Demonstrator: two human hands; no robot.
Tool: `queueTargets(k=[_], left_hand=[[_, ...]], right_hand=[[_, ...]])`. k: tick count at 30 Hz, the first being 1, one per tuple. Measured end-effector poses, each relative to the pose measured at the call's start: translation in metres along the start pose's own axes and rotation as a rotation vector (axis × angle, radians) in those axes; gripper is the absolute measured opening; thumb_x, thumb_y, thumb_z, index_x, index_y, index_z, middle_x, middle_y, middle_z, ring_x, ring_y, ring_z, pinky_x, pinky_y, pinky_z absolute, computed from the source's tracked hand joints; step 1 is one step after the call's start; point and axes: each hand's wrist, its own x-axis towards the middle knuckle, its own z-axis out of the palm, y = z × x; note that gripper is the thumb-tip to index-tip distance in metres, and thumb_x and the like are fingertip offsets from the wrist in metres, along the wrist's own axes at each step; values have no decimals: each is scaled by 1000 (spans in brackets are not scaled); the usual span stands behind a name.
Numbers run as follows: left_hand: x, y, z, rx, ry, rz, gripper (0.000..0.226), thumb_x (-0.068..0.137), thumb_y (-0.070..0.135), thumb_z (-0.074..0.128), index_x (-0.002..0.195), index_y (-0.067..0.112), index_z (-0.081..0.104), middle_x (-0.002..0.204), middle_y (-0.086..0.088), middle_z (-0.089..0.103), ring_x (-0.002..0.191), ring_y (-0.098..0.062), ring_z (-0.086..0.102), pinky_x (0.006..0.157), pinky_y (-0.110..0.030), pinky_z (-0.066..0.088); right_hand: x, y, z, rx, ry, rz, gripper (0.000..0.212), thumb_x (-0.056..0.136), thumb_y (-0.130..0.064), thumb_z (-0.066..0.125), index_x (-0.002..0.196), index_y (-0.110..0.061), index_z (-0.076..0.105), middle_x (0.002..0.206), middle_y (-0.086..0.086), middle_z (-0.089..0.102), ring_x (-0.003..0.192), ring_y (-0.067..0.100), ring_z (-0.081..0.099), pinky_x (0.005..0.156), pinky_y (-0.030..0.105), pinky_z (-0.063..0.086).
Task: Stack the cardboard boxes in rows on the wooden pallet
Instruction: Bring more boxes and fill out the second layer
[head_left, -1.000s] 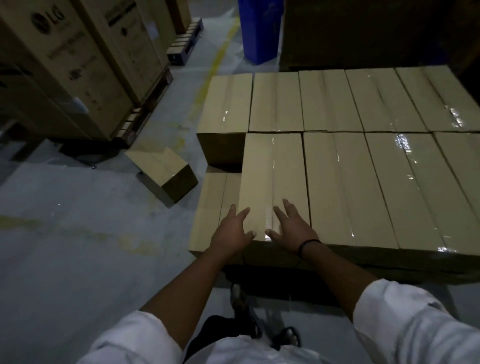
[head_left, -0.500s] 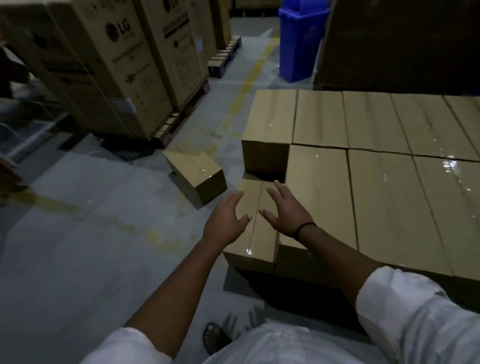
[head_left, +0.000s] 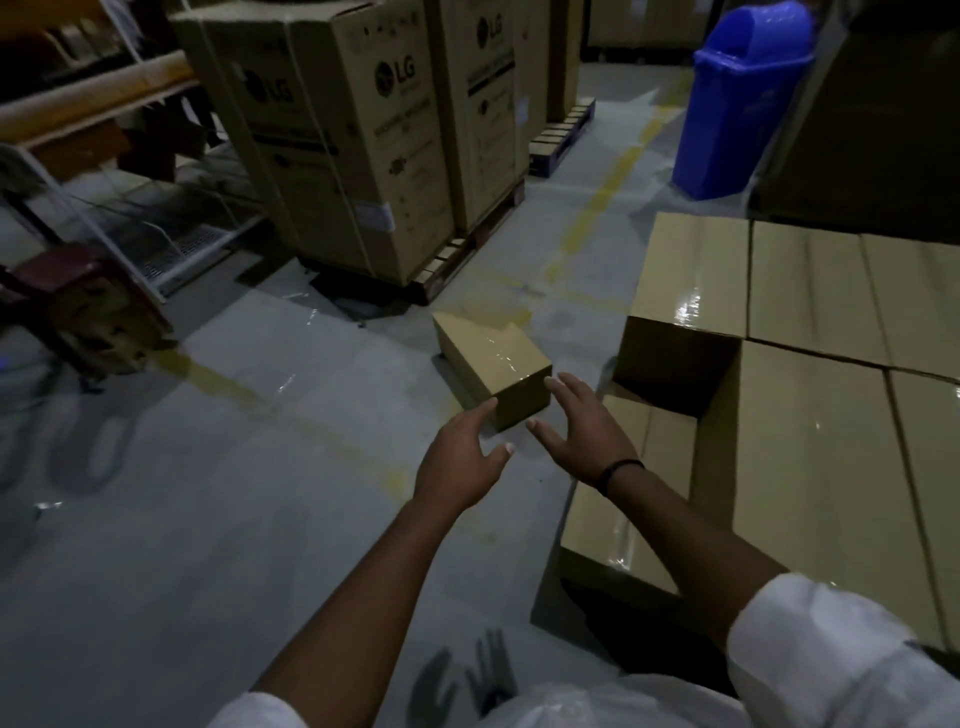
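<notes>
A loose taped cardboard box (head_left: 493, 358) lies tilted on the grey floor, left of the stack. The stack of cardboard boxes (head_left: 810, 457) fills the right side in rows; a lower box (head_left: 623, 499) sits at its near left corner, one level down. The pallet under it is hidden. My left hand (head_left: 460, 460) and my right hand (head_left: 584, 431) hover open in the air with fingers spread, just short of the loose box's near end. Neither hand holds anything.
Tall LG cartons (head_left: 353, 135) stand on pallets at the back left. A blue bin (head_left: 737, 98) stands at the back right. A metal rack (head_left: 104, 171) and a dark stool (head_left: 83, 306) are at far left. Grey floor with yellow lines lies between.
Both hands have lifted off the stacked box and swung left toward the loose box on the floor. My view has turned left too.
</notes>
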Motion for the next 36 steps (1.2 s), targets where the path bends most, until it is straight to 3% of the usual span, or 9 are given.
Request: queueTargets(k=[4,14,21,36], left_hand=[[17,-26,-22,-9,20,-38,67,94,44,69,154,32,42,154,3,49,139,-19,47,106,-36,44],[86,-71,-48,-17,24,-46,68,95,45,66,155,33,39,152,2,51,139,-20,47,109,-38,45],[175,-98,-60,6,11,-56,66,95,42,67,155,33,41,152,2,50,140,-18,46,109,-34,42],[390,-134,-56,-21,-91,-141,63,95,39,69,152,31,45,147,2,55,134,-19,52,105,-31,45]], right_hand=[[27,-25,23,10,-30,-11,68,95,-54,58,154,-28,34,163,-1,28,148,18,28,116,39,35],[104,-47,62,-10,-102,-10,70,96,-55,57,155,-27,33,163,-1,27,146,17,32,114,35,34],[194,-32,88,-9,-122,26,70,95,-57,55,155,-27,33,163,0,28,145,20,33,115,41,36],[390,33,96,-2,-184,164,68,97,-53,56,154,-22,36,161,2,31,148,20,29,118,38,30]])
